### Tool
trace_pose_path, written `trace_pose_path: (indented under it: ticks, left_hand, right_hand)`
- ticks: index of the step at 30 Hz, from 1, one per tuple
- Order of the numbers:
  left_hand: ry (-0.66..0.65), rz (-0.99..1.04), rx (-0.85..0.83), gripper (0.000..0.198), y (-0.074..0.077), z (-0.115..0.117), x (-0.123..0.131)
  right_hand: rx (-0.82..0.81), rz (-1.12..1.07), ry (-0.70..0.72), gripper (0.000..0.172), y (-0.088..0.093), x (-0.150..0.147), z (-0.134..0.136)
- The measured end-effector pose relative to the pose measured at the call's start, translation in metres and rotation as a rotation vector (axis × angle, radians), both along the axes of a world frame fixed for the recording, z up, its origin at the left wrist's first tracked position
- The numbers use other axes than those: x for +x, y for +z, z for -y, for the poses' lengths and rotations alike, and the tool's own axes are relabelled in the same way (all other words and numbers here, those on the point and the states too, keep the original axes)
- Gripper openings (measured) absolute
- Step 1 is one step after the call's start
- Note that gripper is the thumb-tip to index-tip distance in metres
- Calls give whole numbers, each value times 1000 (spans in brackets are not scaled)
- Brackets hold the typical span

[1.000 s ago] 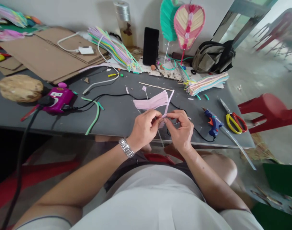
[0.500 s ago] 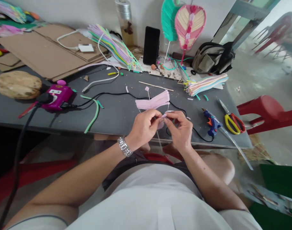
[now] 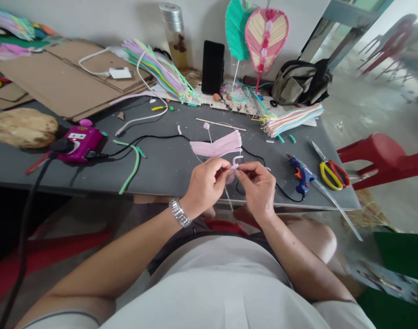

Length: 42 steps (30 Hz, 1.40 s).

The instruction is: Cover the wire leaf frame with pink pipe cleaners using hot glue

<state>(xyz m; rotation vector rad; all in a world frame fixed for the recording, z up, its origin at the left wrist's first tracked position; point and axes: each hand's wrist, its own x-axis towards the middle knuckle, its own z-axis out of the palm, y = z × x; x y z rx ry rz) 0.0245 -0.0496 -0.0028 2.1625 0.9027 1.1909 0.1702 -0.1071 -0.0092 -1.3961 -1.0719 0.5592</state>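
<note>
My left hand (image 3: 211,179), with a metal watch on its wrist, pinches a small pale purple pipe cleaner (image 3: 237,160) near the table's front edge. The fingertips of my right hand (image 3: 259,185) pinch the same piece from the other side; its free end curls up between both hands. Just beyond them is a pink fan-shaped piece (image 3: 216,145) of side-by-side strips on a thin wire frame. A small pink flower-like bud (image 3: 206,126) tops a thin stem behind it. Thin wires (image 3: 228,198) hang below my fingers. My fingertips partly hide the held piece.
To the right lie a blue glue gun (image 3: 301,175) and scissors (image 3: 332,176). A purple power socket (image 3: 80,144) and cardboard (image 3: 65,82) are on the left. Pipe cleaner bundles (image 3: 161,71), a phone (image 3: 212,67), a bottle (image 3: 174,39) and finished fans (image 3: 266,41) stand or lie along the back.
The free end of the purple pipe cleaner now curls upward between my fingers. Both hands keep their pinch in nearly the same place; the view has shifted slightly.
</note>
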Motion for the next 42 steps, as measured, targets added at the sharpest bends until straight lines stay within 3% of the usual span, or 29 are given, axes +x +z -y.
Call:
trace_pose_path:
  ticks: [6,15,26,36,38,42]
  left_hand:
    - [-2,-20,31,11,0,1,0]
    - [-36,-34,61,14,3,1,-2]
    - [-13,-70,62,13,8,3,-3]
    - [-30,-65,45,8,17,-1,-3]
    - [-30,-59,12,8,16,0,-3]
    - [-27,-40,-46,5,12,0,-3]
  right_hand:
    - [90,203,4,5,10,-2,5]
    - [59,8,239,10,-5,19,-7]
    - [81,68,362,7,8,21,-11]
    - [83,31,189,13,5,21,-2]
    - [48,-22,167,19,6,21,0]
    - [20,-206,189,14,11,17,1]
